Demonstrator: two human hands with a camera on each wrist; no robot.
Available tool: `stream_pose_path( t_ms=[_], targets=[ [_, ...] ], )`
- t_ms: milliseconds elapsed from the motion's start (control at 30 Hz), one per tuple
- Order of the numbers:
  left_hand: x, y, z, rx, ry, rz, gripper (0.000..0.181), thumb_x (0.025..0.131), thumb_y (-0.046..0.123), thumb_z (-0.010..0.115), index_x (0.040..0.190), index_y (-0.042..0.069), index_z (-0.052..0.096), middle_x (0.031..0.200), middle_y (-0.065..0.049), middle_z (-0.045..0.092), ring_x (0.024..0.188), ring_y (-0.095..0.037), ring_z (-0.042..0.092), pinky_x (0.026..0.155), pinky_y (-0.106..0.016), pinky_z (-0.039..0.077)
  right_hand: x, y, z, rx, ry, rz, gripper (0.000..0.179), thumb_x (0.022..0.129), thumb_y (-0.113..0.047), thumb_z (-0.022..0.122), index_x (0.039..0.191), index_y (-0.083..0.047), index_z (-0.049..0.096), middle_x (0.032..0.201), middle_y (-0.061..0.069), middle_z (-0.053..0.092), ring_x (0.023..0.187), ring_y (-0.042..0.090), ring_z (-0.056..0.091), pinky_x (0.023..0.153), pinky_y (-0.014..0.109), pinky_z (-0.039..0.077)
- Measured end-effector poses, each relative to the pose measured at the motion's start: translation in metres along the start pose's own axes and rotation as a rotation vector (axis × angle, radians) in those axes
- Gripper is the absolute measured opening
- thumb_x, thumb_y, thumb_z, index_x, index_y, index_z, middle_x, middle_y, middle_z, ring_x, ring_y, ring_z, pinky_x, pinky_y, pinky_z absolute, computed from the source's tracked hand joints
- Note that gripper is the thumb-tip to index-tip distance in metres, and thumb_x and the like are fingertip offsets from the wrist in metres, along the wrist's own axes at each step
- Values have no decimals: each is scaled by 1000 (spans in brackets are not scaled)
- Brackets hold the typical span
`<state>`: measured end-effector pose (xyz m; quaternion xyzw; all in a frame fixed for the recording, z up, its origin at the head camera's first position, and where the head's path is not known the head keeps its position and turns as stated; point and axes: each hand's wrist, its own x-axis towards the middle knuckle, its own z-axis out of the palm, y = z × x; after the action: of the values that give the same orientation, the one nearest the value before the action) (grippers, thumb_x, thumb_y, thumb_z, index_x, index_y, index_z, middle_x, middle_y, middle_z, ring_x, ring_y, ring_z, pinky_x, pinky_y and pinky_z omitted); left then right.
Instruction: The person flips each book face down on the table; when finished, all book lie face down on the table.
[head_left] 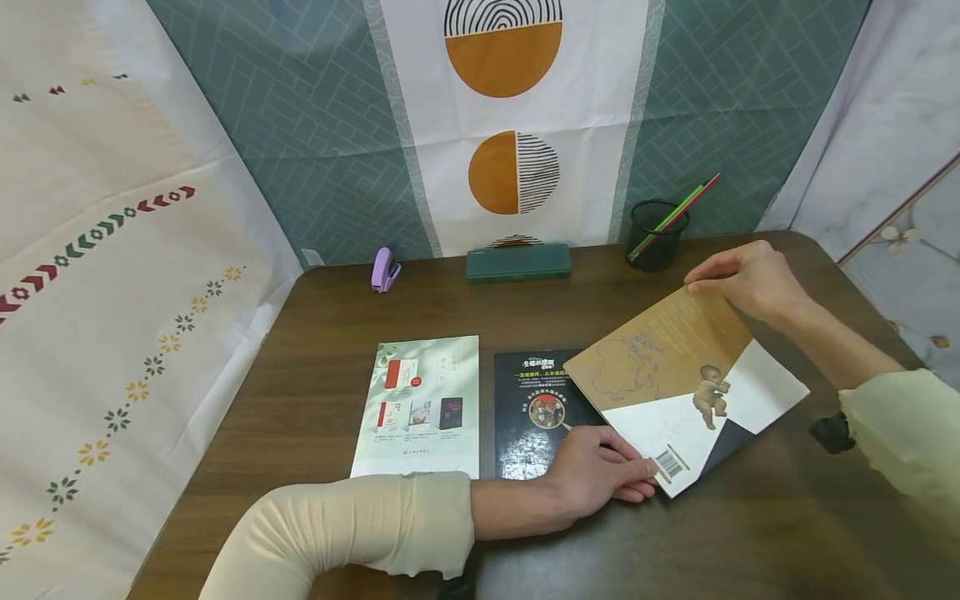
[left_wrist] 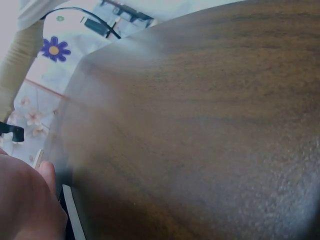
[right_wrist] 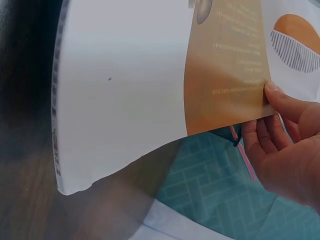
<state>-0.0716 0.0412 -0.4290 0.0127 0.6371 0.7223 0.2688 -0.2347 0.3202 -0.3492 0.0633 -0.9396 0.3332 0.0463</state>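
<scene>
A tan-and-white book (head_left: 645, 383) with a baby figure and a barcode on its cover is held tilted over the right half of the table. My right hand (head_left: 757, 279) pinches its upper corner, thumb on the cover and fingers behind, as the right wrist view also shows. Near the barcode, my left hand (head_left: 596, 471) grips the lower corner between thumb and fingers. Partly covered by this book and the left hand lies a dark book (head_left: 525, 417) with a round picture. To its left is a pale green book (head_left: 427, 400), its lower edge hidden by the left sleeve.
Along the back of the brown table (head_left: 315, 367) stand a purple stapler (head_left: 385, 271), a dark green case (head_left: 519, 262) and a black mesh pen holder (head_left: 654, 242) with green and red pencils. A patterned cloth (head_left: 322, 125) hangs behind the table.
</scene>
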Motion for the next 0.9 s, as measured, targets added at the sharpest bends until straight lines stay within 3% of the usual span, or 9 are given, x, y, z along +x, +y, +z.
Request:
stream_pose_path(
  t_ms=[200, 333, 567, 733, 900],
  targets=[
    [0, 0, 1, 54, 26, -26, 13, 92, -4, 79, 88, 2, 68, 78, -16, 77, 74, -28, 79, 64, -30, 63, 4, 8, 10, -1, -7, -8, 21, 96, -23, 83, 106, -5, 84, 99, 11, 81, 84, -5, 57, 71, 20, 42],
    [0, 1, 1, 82, 18, -36, 13, 93, -5, 77, 89, 2, 67, 79, -16, 78, 77, -32, 80, 65, -30, 63, 5, 14, 19, -5, -9, 7, 19, 96, -22, 82, 106, -6, 84, 100, 11, 81, 91, 7, 61, 72, 24, 43],
    [3, 5, -4, 110, -50, -90, 9, 96, -7, 72, 93, 2, 69, 83, -16, 79, 81, -31, 80, 68, -29, 63, 5, 23, 35, 27, 13, 53, 24, 97, -18, 81, 111, 1, 79, 105, 19, 79, 104, 37, 66, 77, 39, 45],
    [3, 8, -8, 110, -89, -117, 5, 98, -6, 70, 96, -1, 72, 86, -17, 79, 84, -28, 80, 71, -29, 63, 5, 27, 42, 42, 37, 69, 30, 97, -18, 80, 117, 4, 76, 110, 24, 77, 110, 45, 64, 79, 40, 44],
    [3, 11, -12, 116, -119, -144, 7, 99, -5, 69, 102, -4, 75, 89, -17, 79, 87, -29, 80, 74, -31, 64, 3, 33, 48, 54, 0, 63, 36, 99, -17, 78, 125, 6, 71, 114, 26, 76, 112, 46, 66, 82, 36, 44]
  ],
)
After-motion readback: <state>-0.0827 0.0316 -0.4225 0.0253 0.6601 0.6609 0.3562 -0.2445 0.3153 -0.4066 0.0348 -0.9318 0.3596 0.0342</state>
